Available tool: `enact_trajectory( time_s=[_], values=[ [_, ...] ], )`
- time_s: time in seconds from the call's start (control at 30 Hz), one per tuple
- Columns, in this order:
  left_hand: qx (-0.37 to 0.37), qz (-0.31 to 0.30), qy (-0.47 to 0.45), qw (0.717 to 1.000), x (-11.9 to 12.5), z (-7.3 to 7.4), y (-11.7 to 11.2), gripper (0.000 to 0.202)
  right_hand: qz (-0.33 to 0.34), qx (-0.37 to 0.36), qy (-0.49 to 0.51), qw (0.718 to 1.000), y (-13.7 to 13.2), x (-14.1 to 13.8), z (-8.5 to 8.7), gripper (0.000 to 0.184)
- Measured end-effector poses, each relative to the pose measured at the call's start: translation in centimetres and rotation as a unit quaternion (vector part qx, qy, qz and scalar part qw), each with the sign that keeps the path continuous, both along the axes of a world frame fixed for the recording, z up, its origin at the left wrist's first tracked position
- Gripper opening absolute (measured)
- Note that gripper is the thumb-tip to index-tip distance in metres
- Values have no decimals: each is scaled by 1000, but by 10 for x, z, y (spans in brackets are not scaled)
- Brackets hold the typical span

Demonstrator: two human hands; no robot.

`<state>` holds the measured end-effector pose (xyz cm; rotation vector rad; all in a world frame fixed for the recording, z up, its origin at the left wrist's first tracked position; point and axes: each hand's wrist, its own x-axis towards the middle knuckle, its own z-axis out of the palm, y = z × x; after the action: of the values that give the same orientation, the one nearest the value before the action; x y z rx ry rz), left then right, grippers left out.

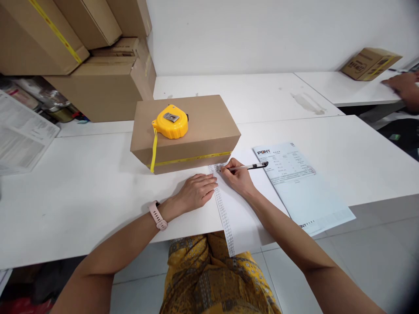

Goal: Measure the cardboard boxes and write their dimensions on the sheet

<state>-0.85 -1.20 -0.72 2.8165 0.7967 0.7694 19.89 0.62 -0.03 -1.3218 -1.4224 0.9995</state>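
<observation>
My right hand point(238, 175) grips a pen point(253, 166), its tip near the top left of a white spiral notebook point(244, 209). The notebook overhangs the table's front edge. My left hand point(198, 191) lies flat, fingers stretched out, with the fingertips at the notebook's coil side. Just beyond both hands sits a closed cardboard box point(203, 117) with a yellow printed strip along its front. On top of that box rests a yellow tape measure point(172, 122), its wrist strap hanging down the front. Right of the notebook lies a printed form point(307, 192) marked PONY, close to my right forearm.
Large cardboard boxes point(98, 83) are stacked at the back left, beside a printed sheet point(24, 135). The white table point(81, 192) ends just before my lap. At the far right, another person's hand point(402, 85) is near a small carton point(369, 64).
</observation>
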Motion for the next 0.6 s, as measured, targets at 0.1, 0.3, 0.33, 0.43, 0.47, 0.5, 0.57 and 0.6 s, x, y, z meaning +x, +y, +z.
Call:
enact_trajectory(
  time_s=[0.1,0.3,0.33,0.43,0.47,0.5,0.57,0.6],
  values=[
    [10,-1,-2,1000,0,0,0,27,1,1,5,1000,0,0,-1,26],
    [11,4,0,1000,0,-1,0,27,7,-9,13,1000,0,0,-1,26],
    [8,4,1,1000,0,-1,0,27,6,-9,12,1000,-1,0,0,26],
    [2,4,2,1000,0,-2,0,28,4,-5,12,1000,-1,0,1,25],
    [1,4,4,1000,0,-2,0,28,4,-3,12,1000,-1,0,1,24],
    [2,4,5,1000,0,-2,0,28,3,-2,13,1000,-1,0,0,24],
    [8,7,7,1000,0,-2,0,27,1,-2,13,1000,0,0,0,24],
    [14,9,6,1000,0,-1,0,26,0,-4,13,1000,0,0,0,24]
  ],
)
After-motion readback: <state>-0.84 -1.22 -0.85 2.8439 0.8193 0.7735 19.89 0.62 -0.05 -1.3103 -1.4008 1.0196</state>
